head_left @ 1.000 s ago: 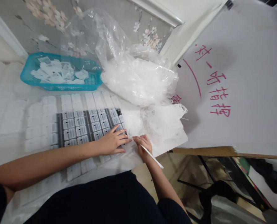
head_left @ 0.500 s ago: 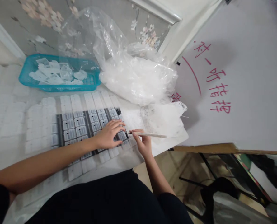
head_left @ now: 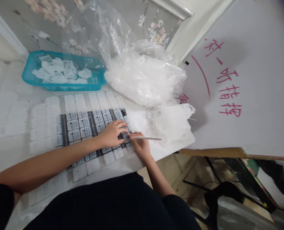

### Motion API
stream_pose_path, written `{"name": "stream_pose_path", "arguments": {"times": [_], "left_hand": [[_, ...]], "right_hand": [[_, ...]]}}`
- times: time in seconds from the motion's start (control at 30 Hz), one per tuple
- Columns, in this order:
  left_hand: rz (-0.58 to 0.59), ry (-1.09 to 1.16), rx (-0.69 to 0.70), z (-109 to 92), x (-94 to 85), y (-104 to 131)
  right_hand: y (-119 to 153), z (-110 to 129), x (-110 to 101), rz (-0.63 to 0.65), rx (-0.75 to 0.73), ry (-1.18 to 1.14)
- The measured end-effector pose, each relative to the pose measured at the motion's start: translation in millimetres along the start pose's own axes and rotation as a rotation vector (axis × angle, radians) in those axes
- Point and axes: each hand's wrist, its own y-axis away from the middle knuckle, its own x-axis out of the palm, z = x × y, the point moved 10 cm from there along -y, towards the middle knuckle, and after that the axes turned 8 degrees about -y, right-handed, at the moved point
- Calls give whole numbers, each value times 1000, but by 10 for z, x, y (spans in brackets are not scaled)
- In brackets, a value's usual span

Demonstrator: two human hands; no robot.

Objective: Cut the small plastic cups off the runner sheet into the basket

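My left hand (head_left: 112, 134) lies spread over the right part of a grid of small translucent pieces (head_left: 85, 131) on dark strips. Its fingers are apart, and I see nothing held in them. My right hand (head_left: 142, 145) pinches a thin pale stick (head_left: 148, 138) with a dark tip. That tip is at the right edge of the grid, just beside my left fingers. White translucent pieces (head_left: 94, 101) stand in rows behind the grid, and others lie in front of it.
A blue basket (head_left: 72, 86) with clear pieces stands at the back left. Right of it sits a large clear plastic bag (head_left: 142, 76), with crumpled white material (head_left: 173, 123) in front. A whiteboard (head_left: 257, 127) with red writing fills the right side.
My right hand and the stick have moved left, closer to my left hand, and the tip now reaches the grid's edge. The whole view has shifted slightly.
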Motion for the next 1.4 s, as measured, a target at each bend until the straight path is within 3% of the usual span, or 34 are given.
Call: {"name": "stream_pose_path", "arguments": {"times": [0.27,0.43,0.57,0.7,0.77,0.87,0.97,1.17,1.4], "left_hand": [[-11,3,9,25,16,-3],[-20,12,9,35,47,-10],[-30,1,-37,82,78,-10],[-19,-24,-45,83,92,0],[-5,-39,-47,74,95,6],[-9,-60,-55,73,80,11],[-24,-77,-78,107,68,12],[3,-96,-46,107,105,11],[-16,-115,-53,116,105,18]], "right_hand": [[-4,265,196,249,-292,379],[23,266,218,331,-337,381],[-9,315,110,199,-351,189],[-234,254,-322,-184,-220,-23],[-398,174,-493,-297,-128,-95],[-675,71,-377,-103,-42,-105],[-745,-101,-175,98,26,-79],[-640,-357,-113,91,87,-116],[-657,-283,-106,123,-14,-39]]}}
